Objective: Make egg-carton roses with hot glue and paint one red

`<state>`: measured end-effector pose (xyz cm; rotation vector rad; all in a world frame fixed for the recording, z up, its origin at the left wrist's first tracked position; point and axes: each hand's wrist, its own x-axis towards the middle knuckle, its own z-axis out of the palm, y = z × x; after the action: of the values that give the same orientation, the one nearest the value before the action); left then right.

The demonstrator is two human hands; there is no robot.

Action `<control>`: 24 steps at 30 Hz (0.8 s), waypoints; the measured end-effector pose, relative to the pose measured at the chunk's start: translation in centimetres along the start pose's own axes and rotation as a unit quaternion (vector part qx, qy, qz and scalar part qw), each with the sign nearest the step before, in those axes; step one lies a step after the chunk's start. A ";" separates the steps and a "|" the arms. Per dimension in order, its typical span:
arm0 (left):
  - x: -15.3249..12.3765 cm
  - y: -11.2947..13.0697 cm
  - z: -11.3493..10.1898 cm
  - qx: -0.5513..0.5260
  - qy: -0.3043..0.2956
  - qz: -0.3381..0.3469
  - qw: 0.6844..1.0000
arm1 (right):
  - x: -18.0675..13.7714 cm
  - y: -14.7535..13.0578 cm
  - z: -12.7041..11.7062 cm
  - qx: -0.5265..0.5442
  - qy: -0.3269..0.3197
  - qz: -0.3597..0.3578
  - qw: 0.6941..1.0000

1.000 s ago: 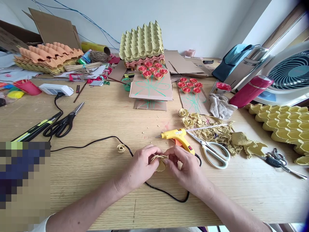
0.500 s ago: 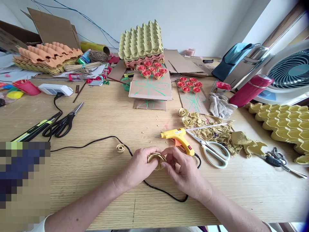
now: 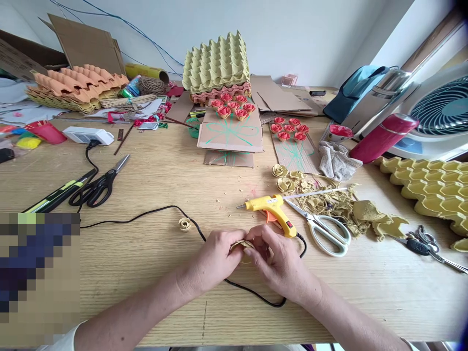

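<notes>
Between my two hands is a tan egg-carton paper flower (image 3: 241, 244), mostly covered by my fingers. My left hand (image 3: 224, 256) is closed on its left side, thumb pressed over it. My right hand (image 3: 275, 258) pinches its right side with thumb and forefinger. A small coiled rosebud of the same tan pulp (image 3: 185, 224) lies on the table, left of my hands. Just beyond my right hand rests a yellow glue gun (image 3: 272, 209), its black cord running under my hands. White-handled scissors (image 3: 329, 234) lie to its right.
Tan carton scraps (image 3: 325, 204) and finished tan roses (image 3: 285, 185) lie behind the glue gun. Red flowers (image 3: 233, 105) stand on cardboard (image 3: 230, 136) farther back. Black scissors (image 3: 102, 185) lie left, keys (image 3: 420, 246) right, near a yellow egg tray (image 3: 431, 195).
The tan flower has tipped between my fingers, so its open face shows less and its edge shows more. My hands stay close together; the whole view has shifted slightly.
</notes>
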<state>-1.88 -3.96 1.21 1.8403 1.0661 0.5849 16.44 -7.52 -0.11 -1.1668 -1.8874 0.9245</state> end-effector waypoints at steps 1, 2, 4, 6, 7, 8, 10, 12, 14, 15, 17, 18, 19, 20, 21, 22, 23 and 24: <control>0.0 0.1 0.0 0.002 0.003 -0.008 1.000 | 0.0 0.0 0.0 -0.003 0.006 -0.002 1.000; 0.0 0.2 0.0 -0.003 0.004 -0.023 1.000 | 0.0 0.0 0.0 -0.005 0.016 -0.006 1.000; -0.1 0.2 -0.1 -0.024 -0.003 -0.056 0.998 | 0.1 -0.1 -0.1 -0.005 0.037 -0.012 0.999; -0.1 0.2 -0.2 -0.036 -0.014 -0.068 0.997 | 0.1 -0.2 -0.1 -0.004 0.034 -0.011 0.999; -0.1 0.2 -0.2 -0.032 -0.016 -0.063 0.997 | 0.1 -0.2 -0.1 -0.005 0.026 -0.007 1.000; -0.1 0.1 -0.2 -0.023 -0.016 -0.054 0.998 | 0.0 -0.2 -0.1 -0.006 0.016 -0.002 1.000; -0.1 -0.1 -0.1 -0.011 -0.008 -0.040 0.999 | 0.0 -0.2 -0.1 -0.007 0.011 0.004 1.000; -0.1 -0.2 0.0 -0.030 -0.008 -0.054 0.998 | 0.0 0.0 0.0 -0.005 0.030 0.004 1.000; -0.1 -0.4 0.0 -0.074 -0.020 -0.097 0.992 | 0.0 0.1 0.0 -0.005 0.052 0.006 0.999; 0.0 -0.4 0.0 -0.092 -0.026 -0.116 0.989 | 0.0 0.1 0.0 -0.006 0.056 0.007 0.998; 0.0 -0.4 0.0 -0.094 -0.029 -0.129 0.987 | 0.0 0.1 0.0 -0.007 0.045 0.008 0.999; 0.0 -0.3 -0.1 -0.075 -0.026 -0.120 0.990 | 0.0 0.0 0.0 -0.007 0.034 0.007 0.999; 0.0 -0.2 -0.2 -0.046 -0.022 -0.102 0.993 | 0.0 -0.1 0.0 -0.008 0.022 0.005 1.000; 0.1 -0.1 -0.3 -0.015 -0.020 -0.083 0.996 | -0.1 -0.1 0.0 -0.009 0.012 0.004 1.000; 0.1 0.0 -0.4 0.014 -0.019 -0.065 0.998 | -0.1 -0.2 0.0 -0.009 0.006 0.003 1.000; 0.1 0.1 -0.5 0.036 -0.016 -0.049 0.998 | -0.1 -0.2 0.0 -0.009 0.005 0.004 1.000; 0.0 0.1 -0.6 0.052 -0.008 -0.033 0.998 | -0.1 -0.2 0.0 -0.008 0.009 0.006 1.000; 0.0 0.1 -0.7 0.062 0.005 -0.019 0.998 | -0.1 -0.2 0.1 -0.004 0.014 0.007 1.000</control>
<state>-2.35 -3.62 1.62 1.9215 1.1645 0.5173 16.29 -7.69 0.02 -1.1938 -1.8648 0.9036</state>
